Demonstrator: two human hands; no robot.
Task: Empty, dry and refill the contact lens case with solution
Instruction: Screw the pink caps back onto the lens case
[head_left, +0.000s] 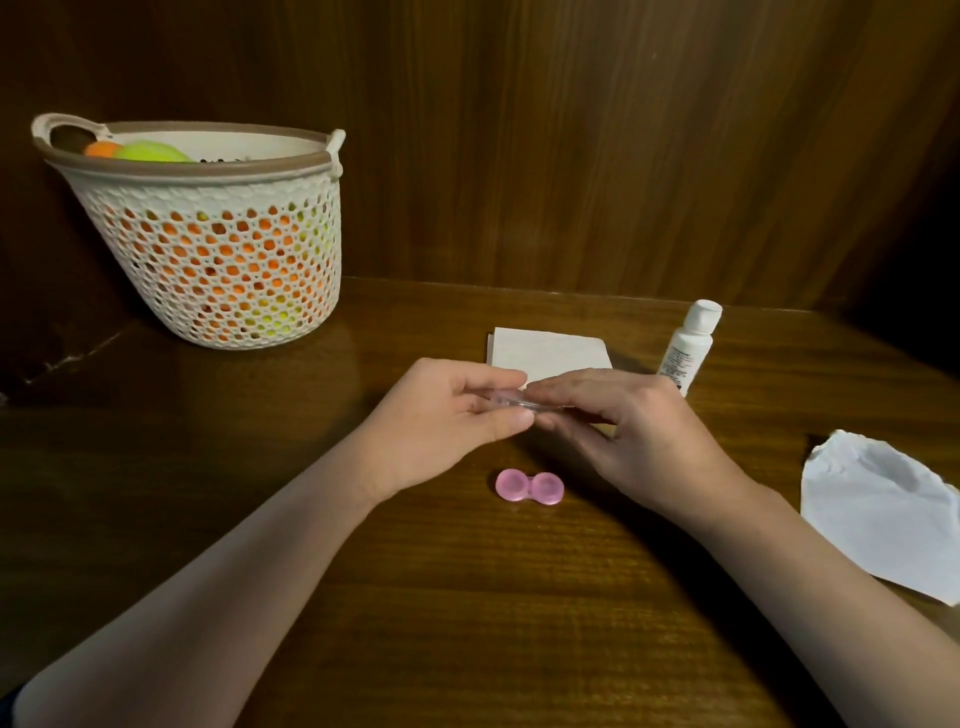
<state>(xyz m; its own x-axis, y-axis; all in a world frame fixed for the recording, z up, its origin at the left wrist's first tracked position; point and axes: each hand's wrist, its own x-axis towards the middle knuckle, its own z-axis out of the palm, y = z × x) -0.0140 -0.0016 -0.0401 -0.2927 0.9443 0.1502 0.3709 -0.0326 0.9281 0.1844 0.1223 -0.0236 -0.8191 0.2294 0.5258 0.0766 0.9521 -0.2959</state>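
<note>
Both hands hold a clear, flat plastic case part (511, 399) above the wooden table. My left hand (447, 421) pinches its left end between thumb and fingers. My right hand (639, 431) grips its right end, which the fingers mostly hide. Below the hands, a pink double-cup piece of the lens case (529, 486) lies flat on the table. A white solution bottle (688, 345) with its cap on stands upright to the right, behind my right hand. A folded white tissue (550, 353) lies behind the hands.
A white perforated basket (218, 249) with orange and green things inside stands at the back left. A crumpled white paper (888, 514) lies at the right edge. A wooden wall rises behind the table (467, 597).
</note>
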